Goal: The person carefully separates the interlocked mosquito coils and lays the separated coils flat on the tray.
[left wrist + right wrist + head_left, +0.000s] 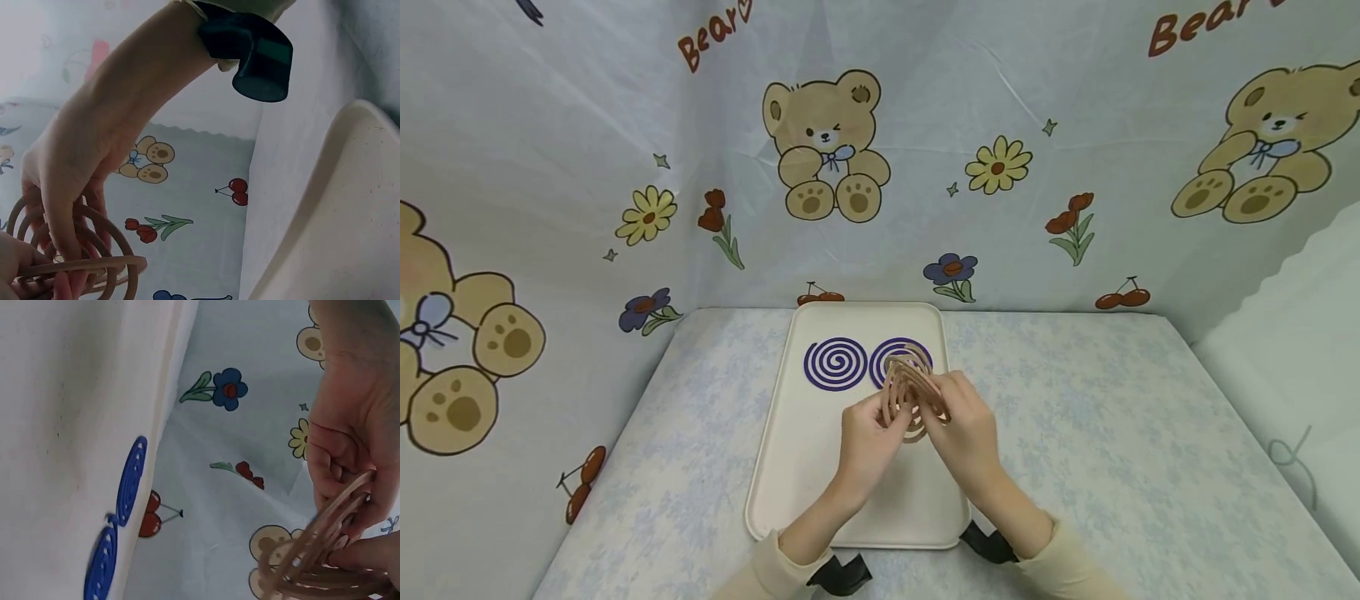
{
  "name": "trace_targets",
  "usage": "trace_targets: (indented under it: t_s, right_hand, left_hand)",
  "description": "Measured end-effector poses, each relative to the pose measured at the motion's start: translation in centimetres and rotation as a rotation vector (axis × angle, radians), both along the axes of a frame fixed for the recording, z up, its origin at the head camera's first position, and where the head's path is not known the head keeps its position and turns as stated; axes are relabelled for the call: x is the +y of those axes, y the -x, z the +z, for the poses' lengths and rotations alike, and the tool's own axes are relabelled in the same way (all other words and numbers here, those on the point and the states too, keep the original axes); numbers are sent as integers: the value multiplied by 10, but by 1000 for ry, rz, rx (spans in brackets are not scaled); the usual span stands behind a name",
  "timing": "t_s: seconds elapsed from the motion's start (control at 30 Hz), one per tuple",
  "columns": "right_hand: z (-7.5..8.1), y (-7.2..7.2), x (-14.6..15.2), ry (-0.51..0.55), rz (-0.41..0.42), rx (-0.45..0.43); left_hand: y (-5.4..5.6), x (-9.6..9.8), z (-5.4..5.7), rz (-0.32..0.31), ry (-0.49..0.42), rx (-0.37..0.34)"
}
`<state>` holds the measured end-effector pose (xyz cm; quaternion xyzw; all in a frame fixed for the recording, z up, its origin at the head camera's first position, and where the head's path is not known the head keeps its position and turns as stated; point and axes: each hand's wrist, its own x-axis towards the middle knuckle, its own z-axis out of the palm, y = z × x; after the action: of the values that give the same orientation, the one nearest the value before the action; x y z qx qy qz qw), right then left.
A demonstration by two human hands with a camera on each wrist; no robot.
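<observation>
Both hands are raised over the tray (857,500), working on brown mosquito coils (916,392) that look like an interlocked pair, partly spread apart. My left hand (867,442) pinches the left side of the coils, thumb toward the middle. My right hand (966,429) grips the right side, where one coil tilts away from the other. Curved brown strands (106,231) stand out between the fingers in the left wrist view. Two purple-blue mosquito coils lie flat at the far end of the tray: the left one (836,364) shows whole, the right one (880,364) is partly covered.
The tray stands on a pale blue patterned table (1090,433). Behind and to the left hangs a cloth (925,100) printed with bears and flowers. A thin cord loop (1288,454) shows at the right edge. Black straps (841,575) sit by the wrists.
</observation>
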<state>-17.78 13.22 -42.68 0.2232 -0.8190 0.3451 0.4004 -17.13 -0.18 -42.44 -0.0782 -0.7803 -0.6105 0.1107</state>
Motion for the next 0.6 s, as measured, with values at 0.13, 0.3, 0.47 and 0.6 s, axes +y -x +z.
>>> trace_targets:
  t_s: [0.13, 0.3, 0.47, 0.6]
  right_hand:
    - [-7, 1, -3, -2, 0, 41]
    - [-13, 4, -5, -6, 11, 181]
    - [-7, 3, -4, -105, 108, 63]
    - [-2, 1, -3, -236, 173, -99]
  left_hand:
    - [-2, 1, 0, 20, -58, 1]
    - [-4, 2, 0, -94, -130, 44]
    - [-7, -5, 12, -318, -312, -82]
    - [-4, -16, 20, -370, -507, -233]
